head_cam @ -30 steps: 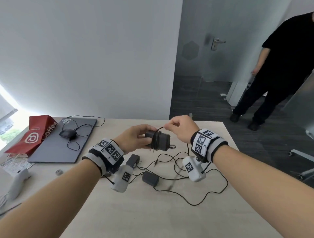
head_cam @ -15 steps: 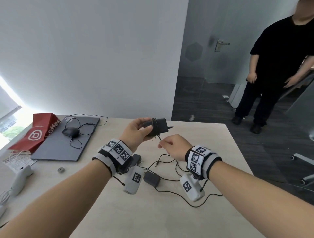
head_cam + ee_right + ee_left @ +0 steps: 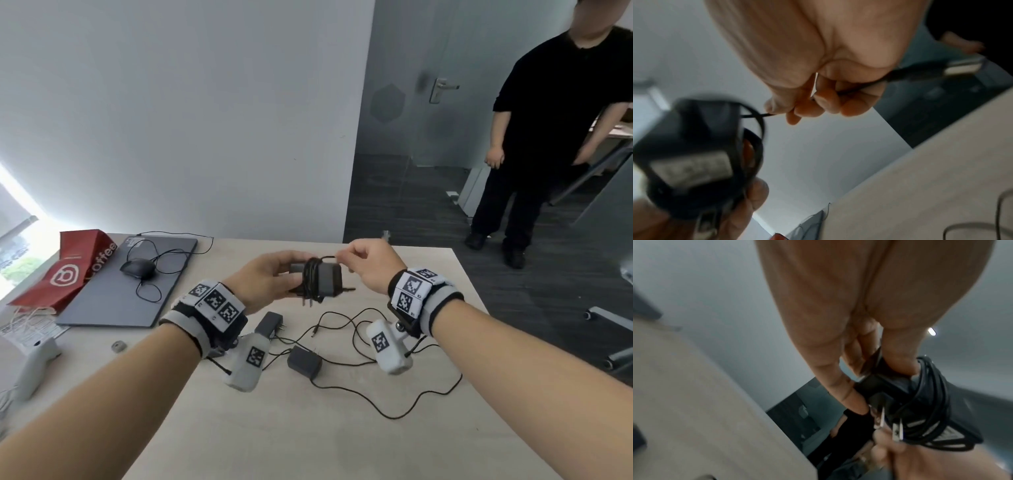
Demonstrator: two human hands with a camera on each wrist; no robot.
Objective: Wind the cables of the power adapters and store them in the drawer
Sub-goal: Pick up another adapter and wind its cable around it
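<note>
While its cable (image 3: 310, 278) wraps the black adapter (image 3: 325, 280), the left hand (image 3: 265, 282) grips it; right hand (image 3: 368, 265) fingers pinch the cable's end.

Plain white wall (image 3: 178, 113) behind a light wood-grain table (image 3: 308, 428). Bright window (image 3: 20, 246) at far left, blown out. Right side: frosted glass door (image 3: 421, 96) with metal handle (image 3: 440, 89), dark grey carpet floor (image 3: 404, 205), chair casters (image 3: 603, 322) at the edge.

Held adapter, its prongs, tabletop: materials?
Held adapter: looks like matte black plastic, dull, no glare. Prongs: bare metal, they show bright silvery glints. Tabletop: pale wood-grain, probably laminate; faint streaks, flat sheen.
</note>
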